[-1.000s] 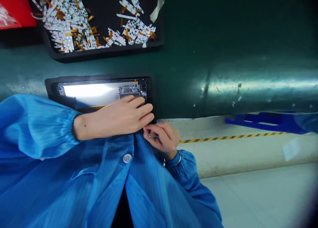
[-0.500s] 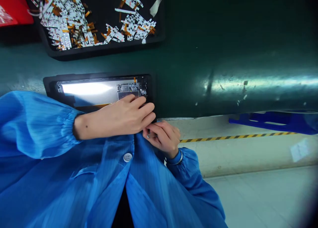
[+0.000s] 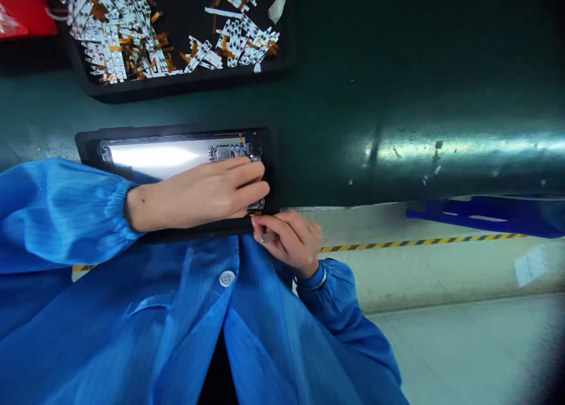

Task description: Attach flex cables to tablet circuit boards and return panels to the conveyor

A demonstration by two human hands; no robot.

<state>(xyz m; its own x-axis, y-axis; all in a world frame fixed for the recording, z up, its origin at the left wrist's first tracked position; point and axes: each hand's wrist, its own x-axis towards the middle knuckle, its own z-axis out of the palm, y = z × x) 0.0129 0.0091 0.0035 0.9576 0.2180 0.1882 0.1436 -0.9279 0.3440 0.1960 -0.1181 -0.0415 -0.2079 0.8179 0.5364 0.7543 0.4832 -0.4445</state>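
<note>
An opened tablet-like device (image 3: 159,155) lies in a black holder (image 3: 86,143) at the near edge of the dark green bench; its shiny back panel and a small circuit board (image 3: 233,152) show. My left hand (image 3: 198,193) rests palm down on its right part, fingers together and pressing next to the board. My right hand (image 3: 289,237) sits at the device's near right corner, fingers pinched on a small orange-tipped piece that is too small to name. Both arms wear blue sleeves.
A black tray (image 3: 176,84) with several white and orange flex strips stands at the back left. A red object (image 3: 22,10) lies at the top left corner. Below the bench edge are a blue frame (image 3: 485,213), yellow-black floor tape (image 3: 419,242) and pale floor.
My left hand has slid slightly farther onto the device toward the circuit board. My right hand has stayed pinched at the near right corner. The view shifted a little.
</note>
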